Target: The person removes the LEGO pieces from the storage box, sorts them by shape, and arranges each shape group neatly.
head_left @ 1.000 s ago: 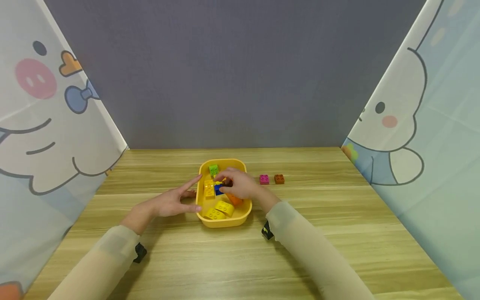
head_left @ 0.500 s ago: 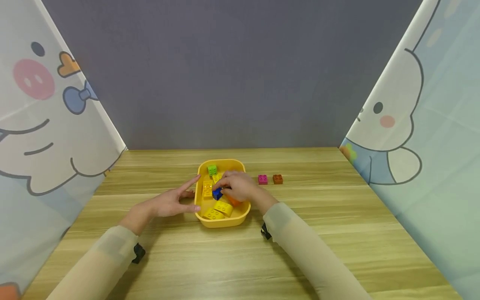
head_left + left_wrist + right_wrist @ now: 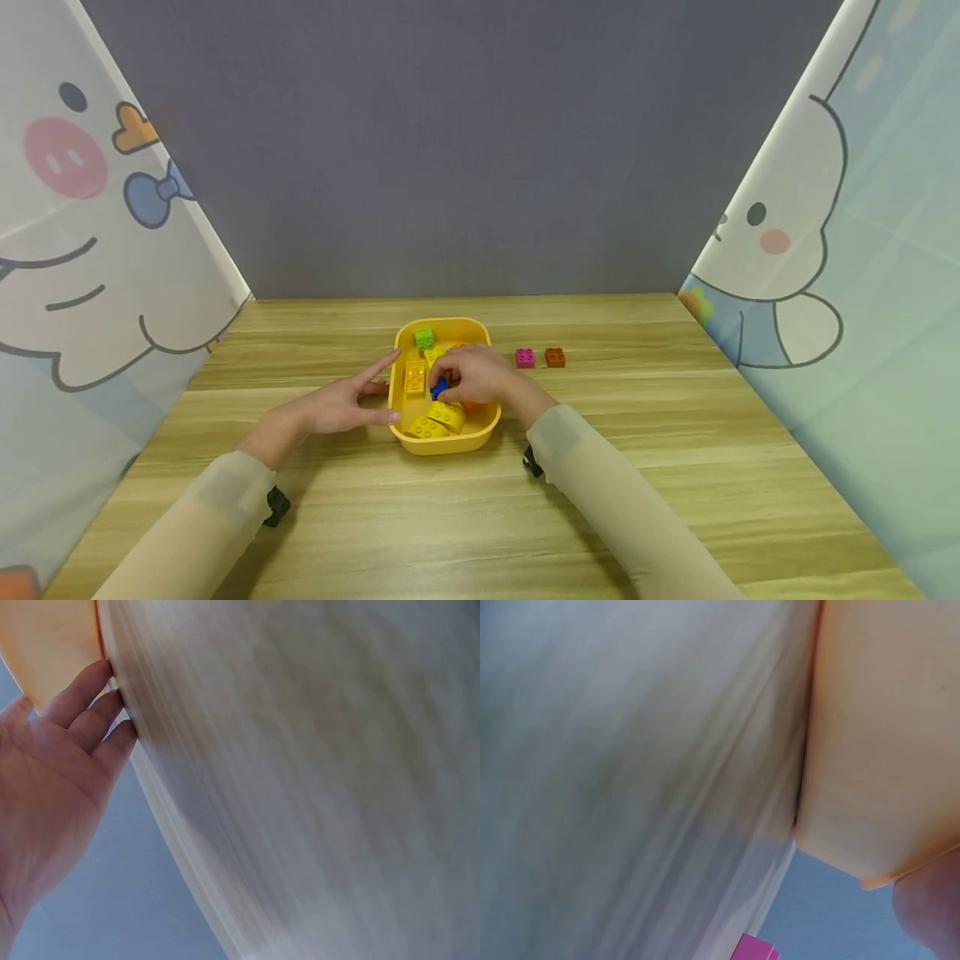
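Observation:
A yellow plastic bin (image 3: 448, 447) holds several toy building bricks. My left hand (image 3: 337, 406) rests against the bin's left side with fingers spread and thumb at the rim; in the left wrist view its fingertips touch near the foot of the bin wall (image 3: 56, 645). My right hand (image 3: 480, 372) reaches into the bin over its right rim. Its thumb and fingers pinch a small blue brick (image 3: 438, 389), partly covered by the fingers. In the right wrist view only a bit of the hand (image 3: 934, 904) shows beyond the bin's outer wall (image 3: 885, 735).
Inside the bin are a green brick (image 3: 424, 339), a flat yellow brick (image 3: 415, 377), curved yellow bricks (image 3: 447, 415) and orange pieces partly under the right hand. A pink brick (image 3: 525, 358) and a brown brick (image 3: 555, 357) sit on the wooden table (image 3: 637, 467) right of the bin.
My right fingers have closed round the blue brick, which has turned and shifted slightly within the bin. The left hand stays at the bin's side. The pink and brown bricks have not moved.

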Demonstrator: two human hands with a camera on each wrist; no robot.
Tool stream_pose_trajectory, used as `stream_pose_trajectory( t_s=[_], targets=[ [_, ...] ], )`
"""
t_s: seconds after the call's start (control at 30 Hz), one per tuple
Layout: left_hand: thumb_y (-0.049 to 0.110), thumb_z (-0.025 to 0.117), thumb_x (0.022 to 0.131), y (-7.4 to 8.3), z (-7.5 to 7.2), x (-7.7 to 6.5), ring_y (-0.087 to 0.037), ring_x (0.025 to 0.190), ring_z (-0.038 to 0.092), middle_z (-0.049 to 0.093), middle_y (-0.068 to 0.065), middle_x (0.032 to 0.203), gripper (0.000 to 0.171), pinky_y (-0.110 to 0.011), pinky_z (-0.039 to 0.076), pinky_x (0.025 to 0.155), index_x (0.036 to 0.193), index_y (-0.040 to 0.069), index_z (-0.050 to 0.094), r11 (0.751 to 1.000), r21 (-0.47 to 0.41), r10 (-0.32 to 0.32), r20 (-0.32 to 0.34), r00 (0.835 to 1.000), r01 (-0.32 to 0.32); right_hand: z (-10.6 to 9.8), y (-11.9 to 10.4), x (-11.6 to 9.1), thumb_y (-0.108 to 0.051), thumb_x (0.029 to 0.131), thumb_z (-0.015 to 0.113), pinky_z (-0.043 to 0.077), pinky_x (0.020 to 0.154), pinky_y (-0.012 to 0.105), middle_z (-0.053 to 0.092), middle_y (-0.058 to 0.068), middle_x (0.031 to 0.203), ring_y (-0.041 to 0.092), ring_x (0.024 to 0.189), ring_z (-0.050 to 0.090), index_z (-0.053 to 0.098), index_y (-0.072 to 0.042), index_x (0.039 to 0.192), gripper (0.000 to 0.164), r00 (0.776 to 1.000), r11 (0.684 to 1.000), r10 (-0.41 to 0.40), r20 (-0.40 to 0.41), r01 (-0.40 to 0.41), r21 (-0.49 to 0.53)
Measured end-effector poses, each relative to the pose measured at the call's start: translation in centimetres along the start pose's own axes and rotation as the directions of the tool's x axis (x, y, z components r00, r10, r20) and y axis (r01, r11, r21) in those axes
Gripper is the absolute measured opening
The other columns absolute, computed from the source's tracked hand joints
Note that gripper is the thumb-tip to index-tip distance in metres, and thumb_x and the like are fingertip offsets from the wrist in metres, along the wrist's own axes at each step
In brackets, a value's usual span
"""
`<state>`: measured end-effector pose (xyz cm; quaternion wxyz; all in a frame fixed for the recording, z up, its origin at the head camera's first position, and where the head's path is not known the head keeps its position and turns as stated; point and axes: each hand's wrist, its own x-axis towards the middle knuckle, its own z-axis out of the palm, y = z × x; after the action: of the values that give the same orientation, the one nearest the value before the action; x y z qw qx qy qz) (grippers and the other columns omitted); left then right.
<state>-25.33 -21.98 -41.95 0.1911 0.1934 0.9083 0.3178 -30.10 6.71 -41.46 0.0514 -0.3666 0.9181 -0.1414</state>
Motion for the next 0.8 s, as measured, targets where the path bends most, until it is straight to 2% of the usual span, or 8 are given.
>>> stream_pose_trajectory(
  t_s=[0.23, 0.33, 0.47, 0.6, 0.7, 0.8],
  targets=[
    [0.062, 0.071, 0.088, -0.13, 0.05, 0.07, -0.044, 0.146, 0.039, 0.048, -0.015, 0.156, 0.102, -0.075, 0.022, 0.114, 0.161, 0.049, 0.001, 1.0, -0.004, 0.005, 0.0, 1.0, -0.005, -0.21, -0.18, -0.04, -0.039, 0.092, 0.074, 0.042, 0.083, 0.03, 0.061, -0.017, 0.103, 0.009, 0.091, 0.052, 0.065, -0.043, 0.131, 0.041, 1.0, 0.999, 0.008, 0.011, -0.008, -0.04],
    [0.061, 0.071, 0.088, -0.19, 0.1, 0.07, -0.045, 0.146, 0.039, 0.048, -0.015, 0.156, 0.102, -0.075, 0.023, 0.114, 0.161, 0.05, 0.001, 1.0, -0.004, 0.006, -0.001, 1.0, -0.006, -0.16, -0.15, -0.02, -0.04, 0.092, 0.073, 0.043, 0.085, 0.03, 0.062, -0.018, 0.105, 0.008, 0.093, 0.053, 0.066, -0.043, 0.129, 0.037, 1.0, 0.999, 0.007, 0.005, -0.007, -0.033],
    [0.06, 0.072, 0.088, -0.18, 0.12, 0.05, -0.045, 0.146, 0.038, 0.048, -0.015, 0.156, 0.102, -0.075, 0.023, 0.114, 0.161, 0.05, 0.001, 1.0, -0.013, 0.005, 0.001, 1.0, -0.005, -0.07, -0.08, 0.01, -0.04, 0.091, 0.075, 0.045, 0.091, 0.031, 0.064, -0.02, 0.104, 0.005, 0.095, 0.056, 0.065, -0.04, 0.12, 0.031, 1.0, 0.999, 0.028, -0.002, -0.028, 0.026],
    [0.062, 0.071, 0.087, -0.22, 0.11, 0.04, -0.045, 0.146, 0.038, 0.047, -0.016, 0.156, 0.102, -0.075, 0.023, 0.114, 0.16, 0.051, 0.001, 1.0, -0.013, 0.003, 0.0, 1.0, -0.003, -0.02, -0.1, -0.01, -0.04, 0.089, 0.077, 0.045, 0.096, 0.032, 0.064, -0.021, 0.105, 0.004, 0.097, 0.056, 0.062, -0.037, 0.116, 0.031, 0.999, 0.997, 0.051, -0.009, -0.051, 0.056],
    [0.064, 0.071, 0.087, -0.33, 0.11, 0.08, -0.045, 0.146, 0.039, 0.047, -0.016, 0.157, 0.102, -0.075, 0.023, 0.114, 0.159, 0.053, 0.0, 1.0, -0.006, 0.004, -0.002, 1.0, -0.004, -0.02, -0.16, -0.05, -0.04, 0.089, 0.078, 0.045, 0.098, 0.034, 0.065, -0.018, 0.108, 0.005, 0.101, 0.058, 0.061, -0.035, 0.12, 0.035, 0.999, 0.997, 0.048, -0.02, -0.047, 0.054],
    [0.064, 0.071, 0.087, -0.43, 0.12, 0.15, -0.045, 0.146, 0.039, 0.047, -0.016, 0.157, 0.102, -0.075, 0.024, 0.114, 0.16, 0.052, 0.001, 1.0, -0.006, 0.009, -0.001, 1.0, -0.009, -0.05, -0.15, -0.1, -0.04, 0.091, 0.076, 0.046, 0.104, 0.037, 0.065, -0.015, 0.12, 0.009, 0.112, 0.059, 0.062, -0.036, 0.129, 0.041, 0.999, 0.999, 0.025, -0.033, -0.025, 0.027]
  ],
)
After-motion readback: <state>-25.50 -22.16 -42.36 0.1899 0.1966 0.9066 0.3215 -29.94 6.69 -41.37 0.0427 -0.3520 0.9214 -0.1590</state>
